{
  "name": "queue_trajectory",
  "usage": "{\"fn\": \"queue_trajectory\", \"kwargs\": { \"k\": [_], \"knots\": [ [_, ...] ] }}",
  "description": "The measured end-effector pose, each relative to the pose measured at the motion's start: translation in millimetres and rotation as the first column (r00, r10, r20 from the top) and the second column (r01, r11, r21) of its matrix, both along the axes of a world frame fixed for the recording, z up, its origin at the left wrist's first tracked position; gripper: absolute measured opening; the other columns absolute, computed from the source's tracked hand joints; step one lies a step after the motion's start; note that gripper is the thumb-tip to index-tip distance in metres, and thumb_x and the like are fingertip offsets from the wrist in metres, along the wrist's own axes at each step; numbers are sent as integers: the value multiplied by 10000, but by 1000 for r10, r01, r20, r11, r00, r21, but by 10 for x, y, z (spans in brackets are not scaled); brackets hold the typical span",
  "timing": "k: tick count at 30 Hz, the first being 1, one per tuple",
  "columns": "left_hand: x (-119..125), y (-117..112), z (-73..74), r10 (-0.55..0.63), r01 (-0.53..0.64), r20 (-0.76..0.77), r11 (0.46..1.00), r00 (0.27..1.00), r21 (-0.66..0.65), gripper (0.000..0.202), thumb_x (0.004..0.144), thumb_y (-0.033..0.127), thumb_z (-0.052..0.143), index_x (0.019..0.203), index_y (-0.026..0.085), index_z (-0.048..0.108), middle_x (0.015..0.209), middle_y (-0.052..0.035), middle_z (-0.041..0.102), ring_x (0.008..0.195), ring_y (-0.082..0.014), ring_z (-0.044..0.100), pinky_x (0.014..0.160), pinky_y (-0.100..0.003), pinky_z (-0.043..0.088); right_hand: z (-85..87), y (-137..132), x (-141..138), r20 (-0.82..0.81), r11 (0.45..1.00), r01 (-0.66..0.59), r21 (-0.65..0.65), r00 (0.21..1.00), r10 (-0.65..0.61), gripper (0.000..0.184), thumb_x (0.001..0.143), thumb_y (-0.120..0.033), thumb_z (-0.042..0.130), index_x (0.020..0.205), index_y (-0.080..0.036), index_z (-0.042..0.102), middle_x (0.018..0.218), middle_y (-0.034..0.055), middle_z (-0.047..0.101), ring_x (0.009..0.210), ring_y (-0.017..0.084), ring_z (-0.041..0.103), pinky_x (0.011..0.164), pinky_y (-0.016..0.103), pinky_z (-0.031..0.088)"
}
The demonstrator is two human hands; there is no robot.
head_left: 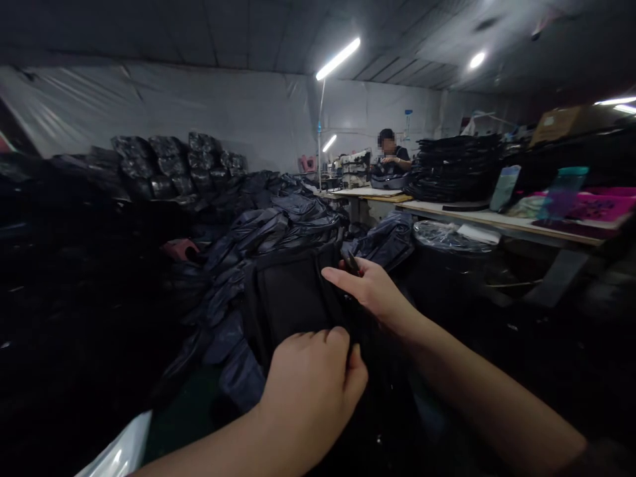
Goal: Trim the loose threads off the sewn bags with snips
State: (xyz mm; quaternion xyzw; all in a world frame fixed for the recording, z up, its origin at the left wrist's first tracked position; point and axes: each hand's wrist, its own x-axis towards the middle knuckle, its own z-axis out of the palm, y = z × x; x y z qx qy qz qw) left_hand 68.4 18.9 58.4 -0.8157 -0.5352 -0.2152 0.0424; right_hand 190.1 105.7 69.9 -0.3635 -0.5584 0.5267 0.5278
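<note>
A black padded fabric bag [298, 291] stands in front of me, its lower part lost in shadow. My left hand [311, 387] is closed on the near edge of this bag, knuckles up, with the thumb pressed in at the right. Beyond it, at the bag's right edge, my right hand [365, 285] wraps round a pair of thread snips [352, 263]. The dark tip of the snips points upward, and the right thumb stretches left over the bag. What the right fingers do underneath is hidden.
Crumpled dark blue bags [268, 228] pile up behind and left. Wrapped black bundles [166, 162] line the wall. At right, a worktable [521, 222] carries stacked black pieces [454, 165], bottles and a pink basket [603, 204]. A person [392, 156] sits at a sewing machine [356, 169].
</note>
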Motion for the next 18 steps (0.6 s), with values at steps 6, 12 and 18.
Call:
{"fn": "queue_trajectory", "kwargs": {
  "k": [6, 12, 18],
  "knots": [
    [8, 19, -205, 15, -16, -5, 990, 1000, -143, 263, 856, 348, 364, 635, 254, 472, 629, -84, 627, 582, -268, 592, 548, -422, 390, -227, 218, -136, 86, 991, -97, -94, 991, 105, 130, 624, -230, 676, 669, -155, 580, 530, -46, 536, 468, 106, 491, 457, 221, 401],
    [-731, 95, -279, 167, -284, 353, 908, 920, 309, 247, 837, 390, 456, 1029, 255, 533, 1102, -92, 591, 1082, -280, 518, 949, -457, 368, -359, 330, -30, 5, 991, -85, -101, 996, 85, 233, 593, -240, 725, 791, -149, 643, 685, -16, 651, 608, 148, 599, 569, 256, 473],
    [-1156, 374, -515, 359, -298, 579, 933, 732, -203, 517, 826, 555, 432, 1217, 218, 471, 1171, -96, 595, 1098, -286, 536, 913, -423, 422, -418, 208, 62, -31, 984, -172, -51, 985, 171, 356, 622, -306, 779, 929, -167, 662, 893, 20, 696, 815, 184, 642, 749, 298, 503]
  ]
}}
